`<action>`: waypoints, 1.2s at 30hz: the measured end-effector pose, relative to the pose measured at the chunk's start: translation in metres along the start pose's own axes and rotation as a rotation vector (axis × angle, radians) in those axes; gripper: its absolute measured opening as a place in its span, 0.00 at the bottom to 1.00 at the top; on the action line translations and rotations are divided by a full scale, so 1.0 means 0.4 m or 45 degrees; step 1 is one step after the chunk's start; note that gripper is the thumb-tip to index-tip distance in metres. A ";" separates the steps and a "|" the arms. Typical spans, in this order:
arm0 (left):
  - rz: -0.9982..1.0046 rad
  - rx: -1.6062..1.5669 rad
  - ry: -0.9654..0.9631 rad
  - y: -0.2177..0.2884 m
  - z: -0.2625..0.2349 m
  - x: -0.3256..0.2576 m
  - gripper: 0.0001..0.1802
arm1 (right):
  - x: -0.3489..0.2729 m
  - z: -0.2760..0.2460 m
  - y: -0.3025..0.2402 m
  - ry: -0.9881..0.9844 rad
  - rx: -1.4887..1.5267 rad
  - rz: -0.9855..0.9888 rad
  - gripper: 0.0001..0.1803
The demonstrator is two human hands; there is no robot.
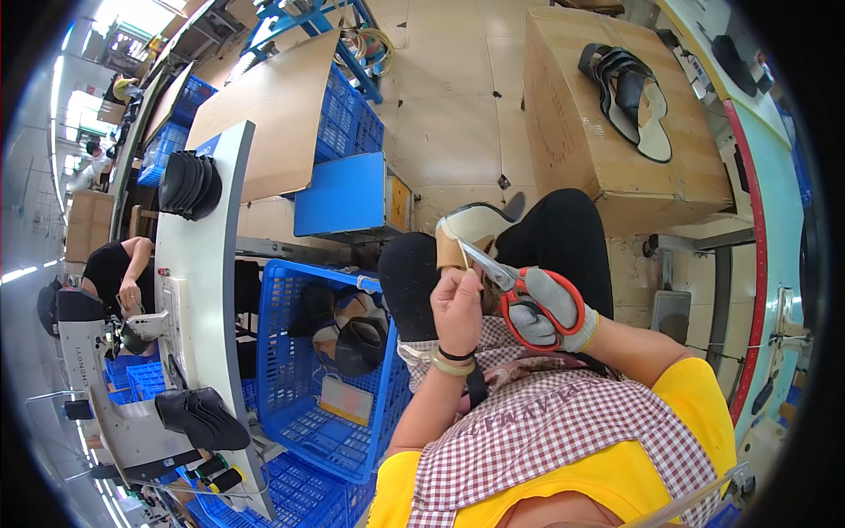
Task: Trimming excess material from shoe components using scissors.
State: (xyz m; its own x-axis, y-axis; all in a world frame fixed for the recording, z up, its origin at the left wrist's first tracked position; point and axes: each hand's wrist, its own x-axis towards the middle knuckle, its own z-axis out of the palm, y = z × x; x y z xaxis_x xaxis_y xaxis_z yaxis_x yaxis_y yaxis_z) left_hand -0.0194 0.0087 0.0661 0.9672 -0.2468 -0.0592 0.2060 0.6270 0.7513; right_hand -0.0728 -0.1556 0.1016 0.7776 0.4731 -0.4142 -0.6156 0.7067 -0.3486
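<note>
A shoe upper (476,222), cream inside with a tan end and a dark tip, rests over my lap between the knees. My left hand (457,308) is closed in a pinch at its tan end, where a thin pale strip shows. My right hand (535,315), in a grey glove, grips red-handled scissors (574,327). Their blades are slightly apart and point at the upper's near edge, just above my left fingers. Whether the blades touch the material I cannot tell.
Left of my legs stands a blue crate (275,352) holding black and cream shoe pieces. A sewing machine (97,378) and stacked black pieces (190,185) are on the bench (216,255). Black uppers (629,97) lie on a carton (563,114). A co-worker (117,268) is at far left.
</note>
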 end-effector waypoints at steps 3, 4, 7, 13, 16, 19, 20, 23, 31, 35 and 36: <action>-0.031 -0.019 -0.028 -0.021 0.004 -0.017 0.10 | -0.012 -0.005 0.008 -0.043 0.030 -0.016 0.23; -0.050 -0.011 -0.032 -0.026 0.008 -0.023 0.10 | -0.020 -0.006 0.009 -0.046 0.027 -0.012 0.24; -0.068 -0.100 -0.056 -0.041 0.005 -0.027 0.09 | -0.041 -0.030 0.011 0.068 -0.065 0.004 0.25; -0.111 -0.238 -0.109 -0.043 0.011 -0.025 0.09 | -0.076 -0.069 0.007 0.056 -0.199 -0.025 0.26; -0.145 -0.275 -0.100 -0.039 0.014 -0.028 0.09 | -0.076 -0.067 0.004 0.078 -0.217 -0.032 0.26; -0.147 -0.263 -0.127 -0.048 0.017 -0.036 0.09 | -0.075 -0.058 0.002 0.060 -0.258 -0.066 0.27; -0.147 -0.228 -0.134 -0.053 0.018 -0.040 0.09 | -0.072 -0.063 0.008 0.074 -0.240 -0.072 0.27; -0.208 -0.219 -0.185 -0.063 0.015 -0.046 0.09 | -0.085 -0.058 0.024 0.120 -0.189 -0.085 0.27; -0.420 0.073 -0.465 -0.110 0.024 -0.083 0.13 | -0.135 -0.032 0.069 0.201 0.114 -0.183 0.23; -0.583 0.253 -0.784 -0.128 -0.039 -0.098 0.09 | -0.143 -0.018 0.061 0.367 0.167 -0.228 0.22; -0.592 0.247 -0.796 -0.122 -0.027 -0.104 0.09 | -0.142 -0.025 0.053 0.503 0.150 -0.232 0.23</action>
State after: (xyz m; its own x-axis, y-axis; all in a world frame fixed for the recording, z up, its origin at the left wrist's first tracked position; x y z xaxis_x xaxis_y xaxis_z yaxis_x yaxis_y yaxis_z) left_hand -0.0681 -0.0036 0.0247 0.5148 -0.8553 -0.0581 0.4822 0.2329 0.8445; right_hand -0.1315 -0.1727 0.1094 0.7493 0.1143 -0.6523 -0.4368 0.8257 -0.3570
